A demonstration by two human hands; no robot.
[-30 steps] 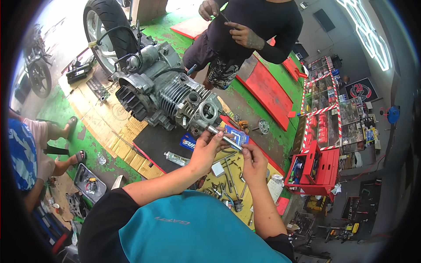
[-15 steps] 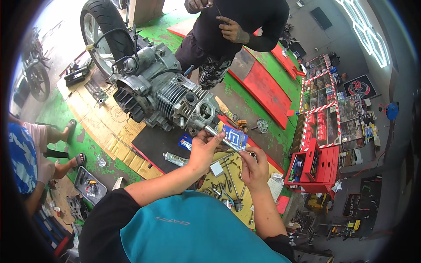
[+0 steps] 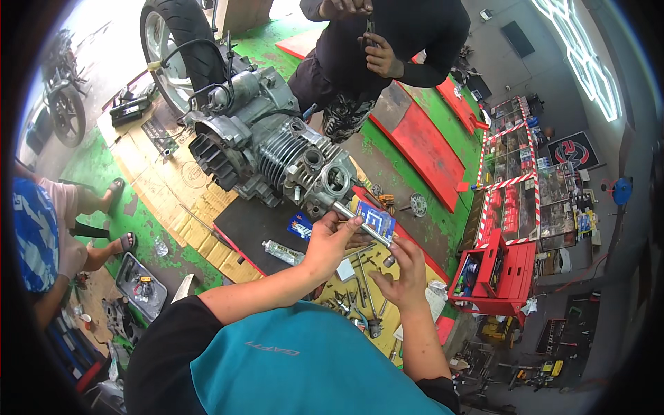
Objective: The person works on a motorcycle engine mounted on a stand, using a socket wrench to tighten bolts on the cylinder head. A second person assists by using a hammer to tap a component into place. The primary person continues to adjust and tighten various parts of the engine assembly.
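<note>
My left hand (image 3: 328, 245) is closed around a slim silver metal bar (image 3: 343, 210), thumb along its side. The bar's far end meets or overlaps the edge of the engine's cylinder head (image 3: 334, 181); whether it is engaged there is unclear. At its near end my right hand (image 3: 407, 277) is open, thumb and fingers spread around a small dark round piece (image 3: 389, 261). Its upper fingers seem to touch the bar's end. A blue-and-white packet (image 3: 377, 221) lies just behind the bar. The finned engine (image 3: 280, 152) rests on its side ahead of my hands.
A tube (image 3: 282, 252) lies left of my hands. Pliers (image 3: 356, 315) and several tools lie on a yellow surface below. A co-worker's hand (image 3: 382, 57) holds a small tool beyond the engine. A red tool cabinet (image 3: 494, 277) stands right; a parts tray (image 3: 142, 287) sits left.
My right thumb and fingers have spread apart at the bar's near end, and the hand sits slightly lower. My left hand keeps its hold. The whole view has shifted slightly.
</note>
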